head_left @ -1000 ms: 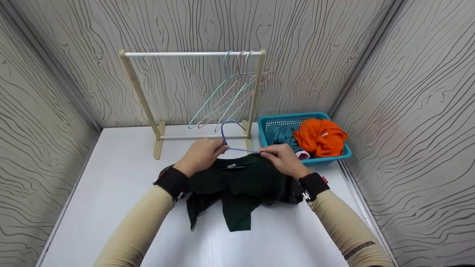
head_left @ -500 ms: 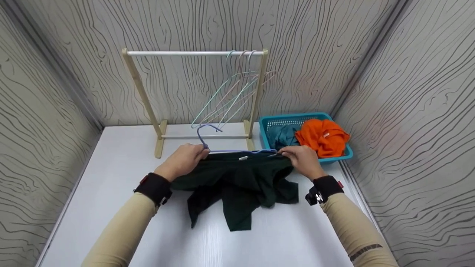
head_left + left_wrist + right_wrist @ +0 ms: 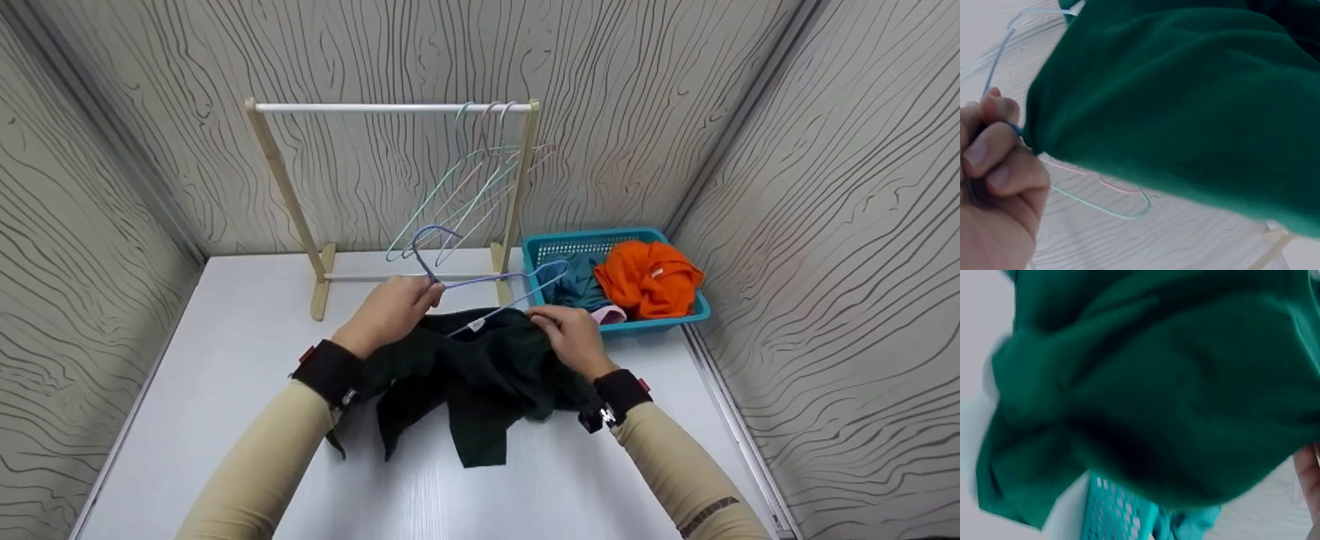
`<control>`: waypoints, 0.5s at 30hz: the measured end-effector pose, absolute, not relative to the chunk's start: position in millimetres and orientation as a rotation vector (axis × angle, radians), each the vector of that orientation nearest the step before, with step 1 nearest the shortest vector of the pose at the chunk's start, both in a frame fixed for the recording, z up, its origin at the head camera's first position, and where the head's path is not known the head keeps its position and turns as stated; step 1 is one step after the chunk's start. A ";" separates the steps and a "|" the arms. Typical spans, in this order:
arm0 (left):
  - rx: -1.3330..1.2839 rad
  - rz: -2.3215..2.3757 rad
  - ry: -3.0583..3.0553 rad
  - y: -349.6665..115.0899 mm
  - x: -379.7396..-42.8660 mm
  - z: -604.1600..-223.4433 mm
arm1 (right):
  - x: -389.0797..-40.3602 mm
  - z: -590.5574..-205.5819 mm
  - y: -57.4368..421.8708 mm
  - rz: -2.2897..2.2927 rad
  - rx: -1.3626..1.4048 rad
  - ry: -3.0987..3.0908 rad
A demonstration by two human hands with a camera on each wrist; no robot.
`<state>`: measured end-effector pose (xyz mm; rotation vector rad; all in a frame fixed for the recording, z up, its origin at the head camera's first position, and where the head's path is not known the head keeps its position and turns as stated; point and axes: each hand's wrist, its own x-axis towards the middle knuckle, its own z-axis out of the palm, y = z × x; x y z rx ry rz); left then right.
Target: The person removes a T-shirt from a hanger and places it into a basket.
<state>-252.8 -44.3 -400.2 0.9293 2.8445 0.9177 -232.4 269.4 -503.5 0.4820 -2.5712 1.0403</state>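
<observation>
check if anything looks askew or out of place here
The blue hanger sits crooked: its right end sticks out bare above the dark green shirt, tilted toward the teal basket. The left hand pinches it near the hook; the right hand grips the bunched collar. Nothing looks spilled or damaged.

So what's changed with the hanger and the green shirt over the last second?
The blue hanger has tilted, its right end now bare and lifted clear of the dark green shirt. The right hand has come inward onto the collar; the left hand still grips the neck. Rack and basket unchanged.
</observation>
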 end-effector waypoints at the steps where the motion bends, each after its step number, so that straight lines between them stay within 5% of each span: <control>1: 0.922 0.908 2.852 -40.7 -254.0 -399.0 | -232.4 -505.6 262.9 1.057 0.486 -2.562; 15: 0.964 0.985 2.818 -1.3 -273.1 -393.1 | -219.8 -525.7 180.4 1.141 0.826 -2.631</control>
